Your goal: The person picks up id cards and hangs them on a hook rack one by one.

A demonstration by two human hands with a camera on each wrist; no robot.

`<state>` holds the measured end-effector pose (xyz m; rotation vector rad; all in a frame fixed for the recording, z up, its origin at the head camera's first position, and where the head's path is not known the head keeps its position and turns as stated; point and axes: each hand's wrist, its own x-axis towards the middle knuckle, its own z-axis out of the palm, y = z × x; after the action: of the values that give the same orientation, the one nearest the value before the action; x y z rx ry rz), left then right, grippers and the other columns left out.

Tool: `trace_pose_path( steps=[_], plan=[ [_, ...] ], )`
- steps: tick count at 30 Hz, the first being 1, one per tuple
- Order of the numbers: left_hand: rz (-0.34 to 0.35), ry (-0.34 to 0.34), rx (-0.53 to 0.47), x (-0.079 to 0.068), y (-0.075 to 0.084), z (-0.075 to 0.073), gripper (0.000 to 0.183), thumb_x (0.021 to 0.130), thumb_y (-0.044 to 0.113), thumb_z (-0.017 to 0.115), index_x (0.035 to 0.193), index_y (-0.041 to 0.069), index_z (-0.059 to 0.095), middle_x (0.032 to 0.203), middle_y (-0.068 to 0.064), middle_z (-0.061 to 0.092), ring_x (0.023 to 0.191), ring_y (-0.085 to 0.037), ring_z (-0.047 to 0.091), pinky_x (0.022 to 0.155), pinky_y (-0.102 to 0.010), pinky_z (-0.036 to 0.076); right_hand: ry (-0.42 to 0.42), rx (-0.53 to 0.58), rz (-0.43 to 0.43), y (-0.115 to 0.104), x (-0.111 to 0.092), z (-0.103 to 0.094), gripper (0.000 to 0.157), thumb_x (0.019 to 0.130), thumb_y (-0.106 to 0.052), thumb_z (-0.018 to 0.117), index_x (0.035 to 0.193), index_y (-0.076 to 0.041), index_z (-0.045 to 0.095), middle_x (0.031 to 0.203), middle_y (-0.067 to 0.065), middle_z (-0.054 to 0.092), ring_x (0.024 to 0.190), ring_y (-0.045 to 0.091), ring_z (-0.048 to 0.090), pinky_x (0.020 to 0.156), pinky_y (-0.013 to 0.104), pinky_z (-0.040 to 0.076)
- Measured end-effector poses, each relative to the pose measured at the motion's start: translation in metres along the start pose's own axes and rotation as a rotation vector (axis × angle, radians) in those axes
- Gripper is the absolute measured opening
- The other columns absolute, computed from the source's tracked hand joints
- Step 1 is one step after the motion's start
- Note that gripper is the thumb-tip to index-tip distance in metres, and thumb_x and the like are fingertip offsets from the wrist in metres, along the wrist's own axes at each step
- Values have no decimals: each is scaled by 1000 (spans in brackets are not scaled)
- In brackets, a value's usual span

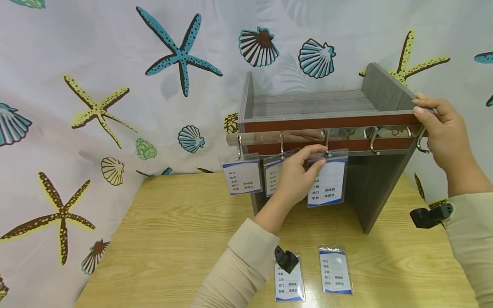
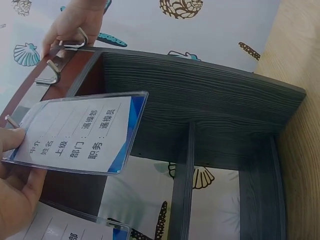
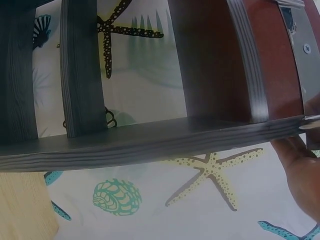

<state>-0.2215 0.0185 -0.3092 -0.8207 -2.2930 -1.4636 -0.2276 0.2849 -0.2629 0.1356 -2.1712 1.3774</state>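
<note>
My left hand (image 1: 294, 177) pinches the top edge of a clear-sleeved ID badge (image 1: 327, 184) between thumb and fingertips, right at the third hook (image 1: 327, 139) of a metal hook rail. In the left wrist view the printed badge (image 2: 80, 132) juts out from the thumb, its blue end pointing away. Two more badges hang to the left, one on the first hook (image 1: 241, 175) and another (image 1: 271, 177) partly behind my hand. With thumb in front and fingers over the top, my right hand (image 1: 448, 132) grips the upper right corner of the grey wooden shelf (image 1: 385, 92).
On the wooden table (image 1: 173, 231) in front of the shelf lie two badges, one (image 1: 335, 271) in full view and one (image 1: 289, 284) partly covered by the left wrist camera. Further hooks (image 1: 373, 141) line the rail's right part. A patterned cloth (image 1: 115, 51) hangs behind.
</note>
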Motion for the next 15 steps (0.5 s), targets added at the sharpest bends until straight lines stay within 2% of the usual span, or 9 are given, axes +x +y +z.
trace_pose_path(
  steps=[4, 10, 15],
  plan=[
    [9, 5, 15, 2, -2, 0, 24, 85, 13, 55, 108, 14, 57, 89, 2, 60, 61, -7, 44, 51, -17, 36, -3, 29, -9, -1, 0, 0, 26, 91, -22, 43, 114, -19, 54, 134, 0, 34, 118, 14, 34, 96, 28, 27],
    [16, 13, 26, 4, -5, 2, 24, 84, 13, 55, 109, 14, 58, 91, 2, 60, 70, -5, 50, 56, -16, 40, -10, 33, -14, -1, 0, 0, 27, 91, -23, 43, 115, -19, 53, 134, 1, 34, 117, 14, 35, 96, 29, 27],
    [1, 14, -23, 0, -9, 2, 28, 85, 13, 55, 113, 13, 55, 94, -1, 59, 67, -6, 51, 55, -15, 42, -19, 17, -11, -1, -1, 0, 28, 91, -25, 42, 117, -19, 52, 135, -1, 32, 117, 15, 35, 97, 31, 26]
  ],
)
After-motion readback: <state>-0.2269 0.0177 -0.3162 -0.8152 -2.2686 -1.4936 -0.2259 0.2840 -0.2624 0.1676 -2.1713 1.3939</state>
